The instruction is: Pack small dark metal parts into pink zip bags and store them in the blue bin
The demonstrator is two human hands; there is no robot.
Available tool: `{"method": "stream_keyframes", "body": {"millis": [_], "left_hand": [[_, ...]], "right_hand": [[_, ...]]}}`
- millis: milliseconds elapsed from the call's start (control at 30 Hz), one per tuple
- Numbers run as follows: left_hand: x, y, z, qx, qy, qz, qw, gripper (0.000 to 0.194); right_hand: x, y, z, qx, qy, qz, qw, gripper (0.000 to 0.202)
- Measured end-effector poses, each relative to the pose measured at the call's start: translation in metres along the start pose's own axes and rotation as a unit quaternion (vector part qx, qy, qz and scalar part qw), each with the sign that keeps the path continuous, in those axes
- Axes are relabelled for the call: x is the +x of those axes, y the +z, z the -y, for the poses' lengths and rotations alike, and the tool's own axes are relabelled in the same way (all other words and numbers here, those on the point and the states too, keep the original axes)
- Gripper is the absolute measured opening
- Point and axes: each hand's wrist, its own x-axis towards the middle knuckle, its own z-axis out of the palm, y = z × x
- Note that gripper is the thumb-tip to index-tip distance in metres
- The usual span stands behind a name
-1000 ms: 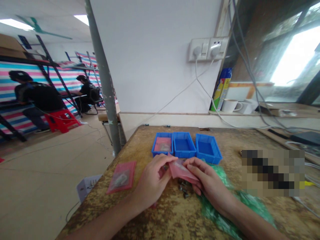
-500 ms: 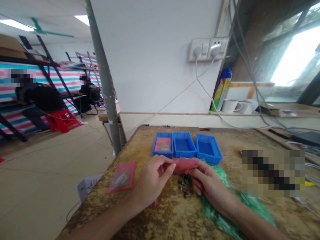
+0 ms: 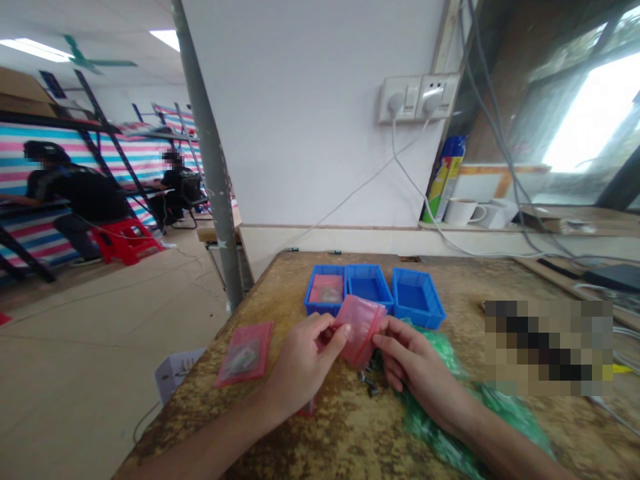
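A: Bag (image 3: 356, 325): where?

B: Pink, tilted, held between left hand (image 3: 303, 363) and right hand (image 3: 417, 353), over the screws (image 3: 371, 387). A redder strip runs along its right side.

A: Grip?

B: Left thumb and fingertips pinch its left edge; right thumb and forefinger pinch the right, beside the strip. Cannot tell if the mouth is sealed, or what is inside.

A: Failure modes?

B: I judge 3. (1) 1 pinch slackens: thin film slides, bag drops among the screws below the fingers. (2) Uneven pull from the 2 hands: an edge could split. (3) Mouth loose and tipped: any contents could mix with the screws.

A: Further out?

B: Left of the left fingers, a packet (image 3: 244, 355) lies flat on the table (image 3: 360, 443). Beyond the fingertips, 3 trays (image 3: 420, 315); the left tray (image 3: 314, 309) holds another packet (image 3: 327, 285). Below the right wrist, green film (image 3: 447, 350); the forearm snagging it might disturb the screws.

A: Unclear?

B: Pink scrap (image 3: 308, 407) under the left hand, mostly hidden.
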Motion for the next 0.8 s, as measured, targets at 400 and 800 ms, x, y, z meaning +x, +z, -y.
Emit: {"method": "stream_keyframes", "body": {"millis": [400, 800], "left_hand": [[0.0002, -0.0021, -0.0041, 0.0, 0.022, 0.0, 1.0, 0.039], [0.0011, -0.0031, -0.0056, 0.006, 0.033, -0.004, 0.999, 0.042]], "right_hand": [[-0.0009, -0.0002, 0.0006, -0.006, 0.002, 0.002, 1.0, 0.043], [-0.0003, 0.0004, 0.0024, -0.004, 0.005, 0.004, 1.0, 0.043]]}}
